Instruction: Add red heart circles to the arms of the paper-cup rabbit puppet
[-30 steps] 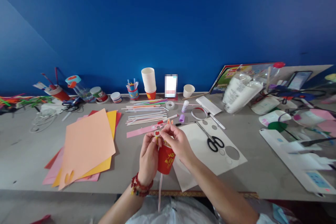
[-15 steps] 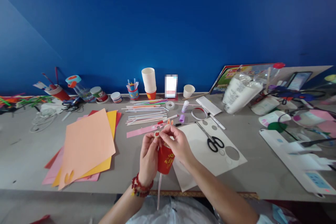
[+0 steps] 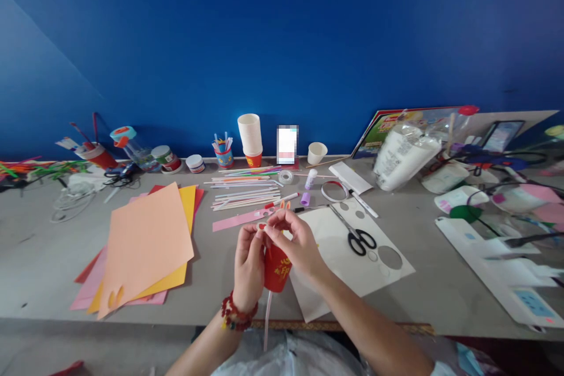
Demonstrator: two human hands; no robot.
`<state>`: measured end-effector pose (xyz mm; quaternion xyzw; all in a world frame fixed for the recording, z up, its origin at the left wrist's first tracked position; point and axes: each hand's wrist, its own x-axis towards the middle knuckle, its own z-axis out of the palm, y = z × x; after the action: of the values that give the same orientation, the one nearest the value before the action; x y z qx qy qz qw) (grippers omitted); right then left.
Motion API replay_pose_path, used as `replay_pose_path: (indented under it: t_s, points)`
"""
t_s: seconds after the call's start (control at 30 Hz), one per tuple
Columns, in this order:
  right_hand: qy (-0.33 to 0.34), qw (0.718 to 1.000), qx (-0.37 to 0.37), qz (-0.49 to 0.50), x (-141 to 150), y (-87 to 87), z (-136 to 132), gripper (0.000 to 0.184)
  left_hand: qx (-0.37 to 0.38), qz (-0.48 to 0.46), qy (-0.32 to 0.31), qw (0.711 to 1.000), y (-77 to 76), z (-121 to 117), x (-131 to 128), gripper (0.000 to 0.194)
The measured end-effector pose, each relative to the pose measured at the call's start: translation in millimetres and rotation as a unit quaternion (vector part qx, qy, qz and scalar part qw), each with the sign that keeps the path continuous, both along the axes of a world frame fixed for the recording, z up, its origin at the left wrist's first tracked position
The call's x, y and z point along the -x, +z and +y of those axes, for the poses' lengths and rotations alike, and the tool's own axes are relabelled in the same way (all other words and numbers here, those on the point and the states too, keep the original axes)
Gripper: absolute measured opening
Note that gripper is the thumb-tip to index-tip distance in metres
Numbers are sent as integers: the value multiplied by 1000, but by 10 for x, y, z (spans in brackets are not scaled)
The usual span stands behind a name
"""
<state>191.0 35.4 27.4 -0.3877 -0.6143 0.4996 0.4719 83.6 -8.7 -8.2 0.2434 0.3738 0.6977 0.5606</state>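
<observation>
My left hand (image 3: 249, 254) is closed, its thumb and forefinger pinching a small round white paper piece with a red middle (image 3: 261, 227). Against the same piece, the fingertips of my right hand (image 3: 300, 242) are pressed together. Below and between the hands is a red paper cup (image 3: 275, 273) with yellow lettering, partly covered by the right hand. A pale straw (image 3: 267, 317) sticks out of its lower end toward me. Just beyond my right fingers show orange-and-white rabbit ears (image 3: 285, 205); what they are fixed to is hidden.
Black-handled scissors (image 3: 352, 230) lie on a white sheet (image 3: 348, 276) with cut-out holes, right of my hands. Coloured paper (image 3: 150, 241) is stacked at left. Beyond lie straws (image 3: 247, 200), a pink strip (image 3: 233, 221), a glue stick (image 3: 311, 179) and tape (image 3: 286, 177). A power strip (image 3: 493, 270) sits far right.
Both hands stay in nearly the same spot. My fingers have closed in over the round piece, and its red middle is now more covered and tilted.
</observation>
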Motion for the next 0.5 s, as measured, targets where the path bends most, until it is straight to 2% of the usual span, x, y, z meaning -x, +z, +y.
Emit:
replay_pose_path:
  t_s: [0.17,0.5]
  points:
    - [18,998,-37,-44,8,13,19,7,-5,29,4,1000,-44,-15,0,18]
    - [31,998,-46,-36,9,33,28,9,-8,49,-3,999,-30,-37,21,20]
